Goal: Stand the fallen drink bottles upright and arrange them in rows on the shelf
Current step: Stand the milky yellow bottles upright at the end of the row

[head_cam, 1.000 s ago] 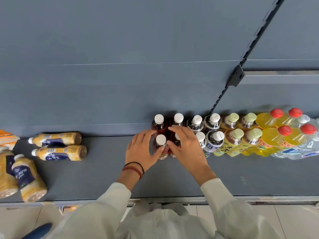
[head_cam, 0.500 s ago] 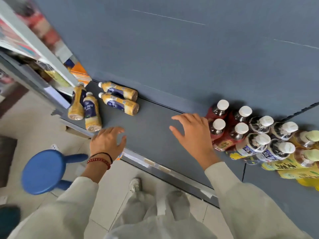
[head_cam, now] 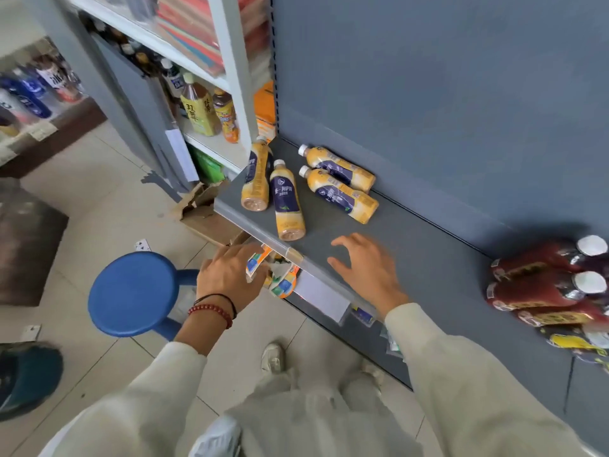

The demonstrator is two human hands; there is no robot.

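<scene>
A round blue plastic stool stands on the floor in front of the shelf's left end. The left hand, fingers spread and holding nothing, hangs at the front edge of the dark grey metal shelf. Near the shelf's left end lie four fallen yellow plastic drink bottles with dark blue labels and white caps. Two have their bases toward the front edge, and two lie along the back edge with caps pointing left. The right hand, empty and splayed, hovers over the shelf just short of them. Toward the right end, dark red white-capped bottles appear to stand in rows.

The step in hand looks like the reach for the yellow ones. Each then needs gripping round its body, tipping onto its base and setting beside the red rows.
</scene>
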